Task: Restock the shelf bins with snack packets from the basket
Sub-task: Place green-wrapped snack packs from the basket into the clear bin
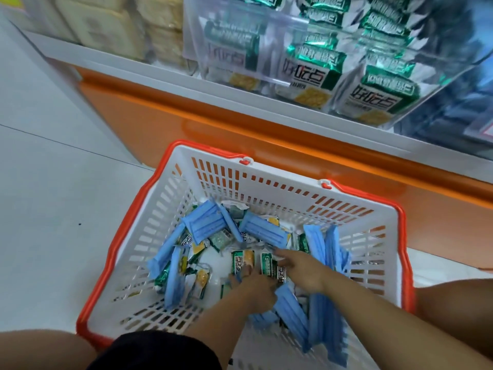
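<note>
Packets sit loose in the basket among masks, our right hand outstretched on one, left hand curled beside it, grip unclear; light, crinkly, slippery film, so we reckon a sealed end is where to pinch.

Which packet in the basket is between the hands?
The green-ended packet lying flat, flanked by the left hand and right hand. The other packets lie further left or back, among blue masks.
</note>
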A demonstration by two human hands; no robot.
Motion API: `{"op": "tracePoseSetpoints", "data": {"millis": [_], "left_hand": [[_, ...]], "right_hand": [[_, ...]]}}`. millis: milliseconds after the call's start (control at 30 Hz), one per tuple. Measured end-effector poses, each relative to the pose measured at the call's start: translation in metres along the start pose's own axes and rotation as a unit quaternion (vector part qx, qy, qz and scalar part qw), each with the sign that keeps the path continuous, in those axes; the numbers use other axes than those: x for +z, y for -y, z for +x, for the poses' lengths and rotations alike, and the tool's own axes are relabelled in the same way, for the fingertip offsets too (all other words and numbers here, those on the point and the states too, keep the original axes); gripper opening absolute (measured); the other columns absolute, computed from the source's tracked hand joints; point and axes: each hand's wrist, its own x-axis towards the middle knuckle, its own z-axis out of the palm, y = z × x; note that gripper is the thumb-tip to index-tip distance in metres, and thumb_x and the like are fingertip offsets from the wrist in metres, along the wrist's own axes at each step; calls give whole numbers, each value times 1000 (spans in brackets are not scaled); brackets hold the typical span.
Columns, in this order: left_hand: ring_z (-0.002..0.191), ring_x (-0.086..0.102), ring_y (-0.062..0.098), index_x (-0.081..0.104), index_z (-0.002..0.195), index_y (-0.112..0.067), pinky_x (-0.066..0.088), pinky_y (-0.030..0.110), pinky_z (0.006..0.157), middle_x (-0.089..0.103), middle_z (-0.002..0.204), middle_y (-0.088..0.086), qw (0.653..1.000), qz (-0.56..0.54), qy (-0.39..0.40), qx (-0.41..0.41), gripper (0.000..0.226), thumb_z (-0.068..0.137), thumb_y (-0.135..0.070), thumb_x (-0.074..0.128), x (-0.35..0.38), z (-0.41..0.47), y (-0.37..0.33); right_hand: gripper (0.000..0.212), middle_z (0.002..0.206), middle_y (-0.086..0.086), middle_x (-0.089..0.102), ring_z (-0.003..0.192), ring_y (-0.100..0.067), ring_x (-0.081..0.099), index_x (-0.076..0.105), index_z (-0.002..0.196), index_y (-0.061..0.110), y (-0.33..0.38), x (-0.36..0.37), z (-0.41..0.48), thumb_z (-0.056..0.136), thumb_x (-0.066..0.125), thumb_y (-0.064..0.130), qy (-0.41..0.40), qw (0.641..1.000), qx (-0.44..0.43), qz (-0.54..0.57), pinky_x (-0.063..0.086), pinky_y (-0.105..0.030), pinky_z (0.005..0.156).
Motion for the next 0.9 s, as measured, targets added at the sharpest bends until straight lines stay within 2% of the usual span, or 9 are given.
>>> {"op": "tracePoseSetpoints", "data": {"millis": [100,167,233,333,400,567,667,800,900], "left_hand": [[148,8,40,41,145,-17,9,69,114,27,156,14,999,-9,-36,-28,45,103,-33,38,0,1,3],[148,7,39,38,147,-22,8,73,112,21,158,13,998,-12,-54,-30,50,100,-40,41,-5,1,8],[146,18,37,45,141,-23,14,71,112,31,153,13,997,-7,-76,-12,49,96,-43,46,-14,-7,10],[133,42,32,57,128,-15,29,57,111,53,134,13,995,-3,-92,24,41,94,-38,52,-39,-31,13],[125,48,32,58,120,-10,38,46,105,56,131,17,995,39,-83,41,38,96,-39,50,-60,-55,13],[104,52,27,56,115,-13,41,42,88,59,110,8,983,134,-86,88,30,97,-36,49,-104,-138,2],[118,48,28,56,130,-23,37,51,103,57,122,9,969,179,-119,122,41,94,-42,50,-121,-189,-8],[134,35,16,48,144,-32,23,44,112,47,143,-5,947,205,-176,174,46,99,-41,53,-133,-243,-26],[139,31,10,47,145,-33,19,36,118,39,150,-10,920,201,-254,220,45,101,-38,52,-146,-271,-42]], "right_hand": [[57,147,-8,48,88,-9,54,39,150,19,8,-12,-11,98,36,-3,-20,999,-15,-26,39,-5,55],[55,144,-5,50,110,-16,56,43,146,19,12,-22,-20,97,36,-3,-36,999,-21,-34,48,-16,76],[52,142,-4,51,122,-21,52,45,144,18,13,-30,-31,97,35,-3,-44,997,-27,-52,48,-31,92],[49,143,-5,51,125,-21,51,45,144,19,18,-39,-43,99,37,1,-65,992,-43,-97,45,-35,101],[54,149,-5,45,129,-22,50,41,147,22,31,-44,-52,97,43,1,-90,984,-68,-138,44,-35,102],[75,162,4,19,146,-22,23,25,154,33,76,-55,-94,92,57,6,-140,930,-196,-277,32,-40,114],[65,153,6,36,138,-17,31,37,149,31,97,-63,-127,91,63,19,-173,896,-264,-312,31,-35,113],[40,124,9,59,116,-12,47,57,128,30,115,-90,-172,90,68,35,-231,872,-308,-302,41,-29,98],[29,107,11,59,99,-10,54,62,116,31,126,-118,-202,88,68,33,-268,856,-330,-293,46,-32,87]]}}
